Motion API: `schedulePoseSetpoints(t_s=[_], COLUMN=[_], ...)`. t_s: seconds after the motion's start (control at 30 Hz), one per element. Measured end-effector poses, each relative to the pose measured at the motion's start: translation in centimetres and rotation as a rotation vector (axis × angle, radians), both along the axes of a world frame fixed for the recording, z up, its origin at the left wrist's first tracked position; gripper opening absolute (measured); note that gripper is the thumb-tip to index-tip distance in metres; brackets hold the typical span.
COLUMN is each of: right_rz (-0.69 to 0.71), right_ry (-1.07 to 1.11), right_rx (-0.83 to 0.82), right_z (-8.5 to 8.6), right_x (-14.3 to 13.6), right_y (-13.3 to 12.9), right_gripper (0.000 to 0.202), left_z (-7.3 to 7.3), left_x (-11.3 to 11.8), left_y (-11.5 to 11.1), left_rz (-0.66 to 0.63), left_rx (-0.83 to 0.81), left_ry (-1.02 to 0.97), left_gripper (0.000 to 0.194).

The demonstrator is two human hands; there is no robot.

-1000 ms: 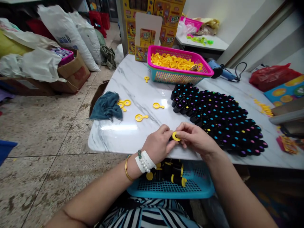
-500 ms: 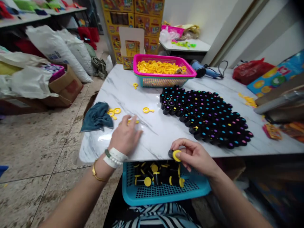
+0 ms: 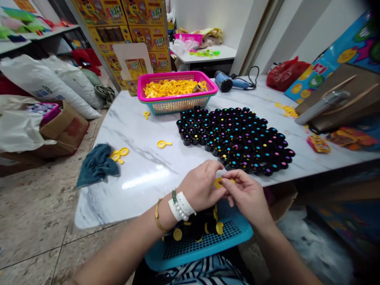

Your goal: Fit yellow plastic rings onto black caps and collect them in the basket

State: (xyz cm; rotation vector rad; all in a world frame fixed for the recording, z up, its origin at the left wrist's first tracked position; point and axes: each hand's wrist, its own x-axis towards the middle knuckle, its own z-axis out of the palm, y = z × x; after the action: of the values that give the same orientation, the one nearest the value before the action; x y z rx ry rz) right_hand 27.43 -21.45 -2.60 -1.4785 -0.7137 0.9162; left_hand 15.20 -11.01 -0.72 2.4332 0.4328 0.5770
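Note:
Both my hands meet above the front edge of the table. My left hand (image 3: 202, 184) is closed, its thumb and fingers around a yellow ring piece with a short stem (image 3: 219, 182). The thumb and index finger of my right hand (image 3: 247, 194) pinch at the same yellow piece. Any black tube between the hands is hidden by the fingers. Just below sits a blue basket (image 3: 204, 253) on my lap, holding several black tubes with yellow caps (image 3: 177, 234). A dense group of black tubes with coloured dots (image 3: 237, 134) stands upright on the table beyond my hands.
A pink and teal basket (image 3: 178, 105) full of yellow ring pieces stands at the back. Loose yellow rings (image 3: 161, 144) and a dark blue cloth (image 3: 99, 164) lie left. A blue heat gun (image 3: 224, 81), red bag (image 3: 286, 73) and paper bag (image 3: 335, 99) are behind and right.
My left hand has moved right from the table surface to my right hand, bringing a yellow ring piece. The capped black tube in my right hand no longer shows. The view has turned right.

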Motion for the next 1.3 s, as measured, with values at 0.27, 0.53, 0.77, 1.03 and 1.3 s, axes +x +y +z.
schedulePoseSetpoints(t_s=[0.27, 0.53, 0.77, 1.03, 1.3], right_rz=[-0.056, -0.039, -0.041, 0.052, 0.054], right_ry=[0.056, 0.049, 0.043, -0.018, -0.068], right_rx=[-0.082, -0.082, -0.072, -0.097, -0.146], right_z=[-2.1, -2.2, -2.3, -0.8, -0.6], right_x=[2.0, 1.2, 1.1, 0.7, 0.2], right_y=[-2.5, -1.9, -2.0, -0.5, 0.1], right_gripper=[0.026, 0.026, 0.025, 0.024, 0.028], left_z=[-1.4, -1.6, -1.3, -1.3, -1.8], left_x=[3.2, 4.8, 3.9, -1.6, 2.2], left_y=[2.9, 2.3, 1.9, 1.8, 4.1], left_rz=[0.090, 0.221, 0.282, 0.345, 0.498], left_rx=[0.255, 0.288, 0.303, 0.089, -0.057], left_ry=[0.111, 0.150, 0.133, 0.056, 0.084], left_gripper=[0.021, 0.024, 0.016, 0.028, 0.048])
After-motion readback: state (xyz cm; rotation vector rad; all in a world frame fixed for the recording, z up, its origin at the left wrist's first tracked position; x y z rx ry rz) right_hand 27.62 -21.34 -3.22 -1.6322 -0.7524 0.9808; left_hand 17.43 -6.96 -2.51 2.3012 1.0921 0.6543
